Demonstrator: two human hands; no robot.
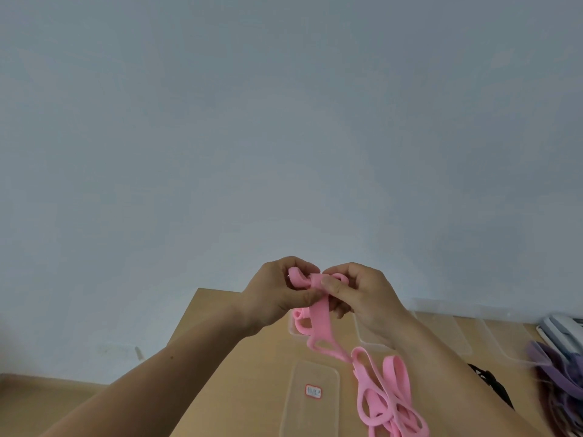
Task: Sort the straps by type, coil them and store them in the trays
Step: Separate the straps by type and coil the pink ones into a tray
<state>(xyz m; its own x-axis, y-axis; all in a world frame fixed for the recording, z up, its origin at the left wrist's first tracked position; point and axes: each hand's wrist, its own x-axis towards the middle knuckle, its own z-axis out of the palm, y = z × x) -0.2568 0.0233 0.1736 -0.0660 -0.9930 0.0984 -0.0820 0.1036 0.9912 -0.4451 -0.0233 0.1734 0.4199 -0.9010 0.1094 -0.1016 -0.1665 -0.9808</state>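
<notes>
Currently both hands are raised at lower centre of the frame, above the far part of the wooden table (239, 373). The left hand (274, 294) has its fingers curled round the started coil of the pink strap (320, 313). The right hand (366, 298) pinches the same strap between thumb and fingers, just beside the left. From the hands the strap hangs down and trails toward the lower right, where its loose loops lie on the table.

Finding on progress: early. Only the first few turns of this strap look wound, and most of its length is uncoiled.

- A clear tray (293, 334) behind the hanging strap appears to hold a pink coil (299, 321) already stored, though it is partly hidden.
- A clear tray with a red-bordered label (310, 417) lies at lower centre. I can make out no strap in it.
- Further clear trays (448, 335) stand to the right, near the wall. Their contents cannot be judged.
- Purple straps (558, 373) lie heaped at the right edge, and a black strap (490, 384) shows beside the right forearm. Neither is coiled or trayed.

Outstanding, in my judgement: finish this coil, place it with the pink one, then deal with the purple and black straps.
</notes>
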